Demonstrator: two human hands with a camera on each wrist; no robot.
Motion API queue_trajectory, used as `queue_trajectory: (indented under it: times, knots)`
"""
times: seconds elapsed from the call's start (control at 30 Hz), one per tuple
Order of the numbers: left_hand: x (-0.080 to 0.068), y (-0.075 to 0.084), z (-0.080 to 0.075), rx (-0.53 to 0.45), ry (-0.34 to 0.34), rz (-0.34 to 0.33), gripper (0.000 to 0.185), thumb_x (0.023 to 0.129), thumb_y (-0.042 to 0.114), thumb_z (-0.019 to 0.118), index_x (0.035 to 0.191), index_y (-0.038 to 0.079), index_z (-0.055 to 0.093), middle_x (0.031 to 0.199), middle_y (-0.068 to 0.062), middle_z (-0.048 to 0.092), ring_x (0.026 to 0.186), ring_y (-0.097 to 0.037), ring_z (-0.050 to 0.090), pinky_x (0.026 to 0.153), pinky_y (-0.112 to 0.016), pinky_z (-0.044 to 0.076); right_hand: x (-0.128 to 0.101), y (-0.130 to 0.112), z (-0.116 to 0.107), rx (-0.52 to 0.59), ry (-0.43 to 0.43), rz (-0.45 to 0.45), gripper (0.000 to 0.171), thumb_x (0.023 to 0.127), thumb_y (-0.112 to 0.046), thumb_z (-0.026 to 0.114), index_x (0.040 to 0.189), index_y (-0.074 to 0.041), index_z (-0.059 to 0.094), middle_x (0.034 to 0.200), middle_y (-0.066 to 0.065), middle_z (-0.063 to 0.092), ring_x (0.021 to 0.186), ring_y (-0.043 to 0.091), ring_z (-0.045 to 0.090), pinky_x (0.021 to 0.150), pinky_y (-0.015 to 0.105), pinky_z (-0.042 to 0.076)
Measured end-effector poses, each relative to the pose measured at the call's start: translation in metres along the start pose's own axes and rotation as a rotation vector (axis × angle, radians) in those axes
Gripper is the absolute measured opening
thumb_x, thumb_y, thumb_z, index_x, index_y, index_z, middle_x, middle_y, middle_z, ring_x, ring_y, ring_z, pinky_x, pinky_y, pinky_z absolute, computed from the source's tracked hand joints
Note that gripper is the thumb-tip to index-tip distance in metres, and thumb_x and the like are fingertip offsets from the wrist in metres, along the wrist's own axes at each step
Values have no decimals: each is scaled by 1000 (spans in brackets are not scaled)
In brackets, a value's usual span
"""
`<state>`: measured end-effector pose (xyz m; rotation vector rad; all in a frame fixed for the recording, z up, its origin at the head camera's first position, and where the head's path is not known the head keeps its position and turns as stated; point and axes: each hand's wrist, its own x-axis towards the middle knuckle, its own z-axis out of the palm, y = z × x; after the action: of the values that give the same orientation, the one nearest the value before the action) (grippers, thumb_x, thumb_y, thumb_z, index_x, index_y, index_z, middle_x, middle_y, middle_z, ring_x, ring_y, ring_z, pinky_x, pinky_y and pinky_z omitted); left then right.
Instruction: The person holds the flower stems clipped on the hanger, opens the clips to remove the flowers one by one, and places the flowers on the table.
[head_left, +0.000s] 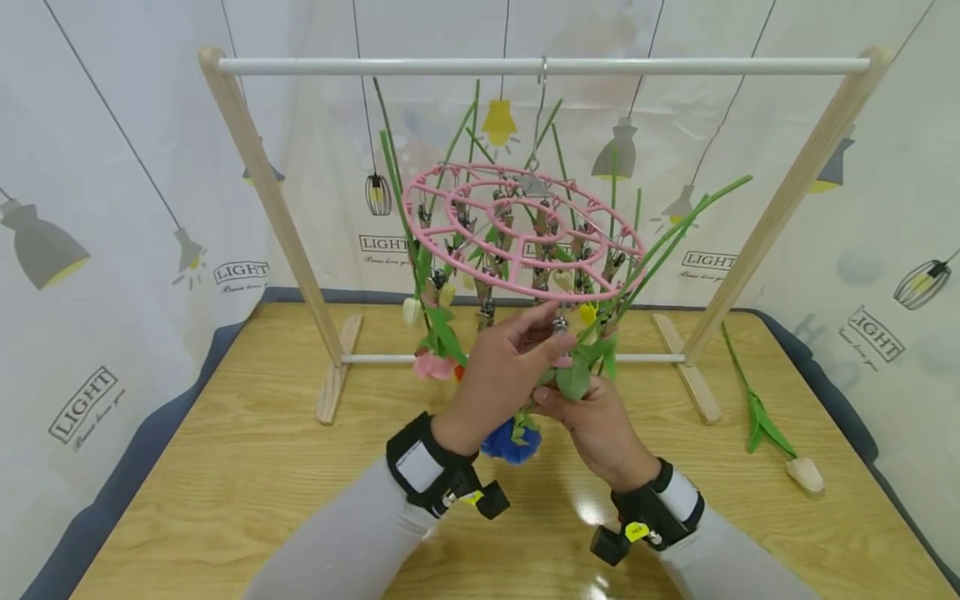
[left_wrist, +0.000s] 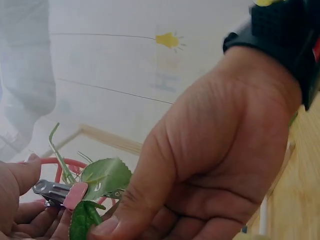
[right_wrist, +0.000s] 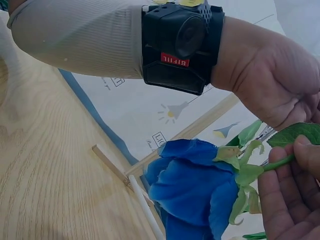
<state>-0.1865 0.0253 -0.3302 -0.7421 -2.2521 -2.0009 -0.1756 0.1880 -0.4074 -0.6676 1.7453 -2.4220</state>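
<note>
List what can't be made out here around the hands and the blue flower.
- Head view: blue flower mostly hidden behind left hand; stem grip by right hand unclear.
- Left wrist view: clip jaws covered by a leaf; whether they bite the stem is unclear.
- Right wrist view: flower cut off by the bottom edge; hanger out of frame.
</note>
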Motion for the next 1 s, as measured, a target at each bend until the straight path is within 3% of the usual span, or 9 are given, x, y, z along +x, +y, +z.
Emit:
queue_trajectory:
  times: [0.2, 0.33, 1.0]
  knots:
    - [4, -4, -2, -48, 36, -109, 45, 97, 40, 74, 136, 19, 70, 121, 2, 77, 111, -10, 71, 95, -32, 58, 1, 2, 0, -29, -13, 6, 31, 103, 1, 60, 116, -22, 77, 111, -6, 75, 103, 10, 73, 95, 33, 61]
    - [4, -6, -2, -82, 51, -143, 42, 96, 42, 75, 133, 21, 72, 119, 4, 77, 111, -10, 71, 96, -33, 58, 1, 1, 0, -50, -2, 26, 29, 103, -2, 62, 119, -22, 75, 114, -5, 73, 104, 11, 72, 95, 34, 61]
    - [3, -12, 0, -198, 96, -120, 28, 98, 31, 74, 122, 15, 76, 115, -5, 78, 107, -15, 73, 92, -31, 60, 1, 0, 0, -103, 8, 22, 29, 103, -6, 64, 121, -25, 75, 116, -8, 75, 105, 11, 73, 95, 34, 61]
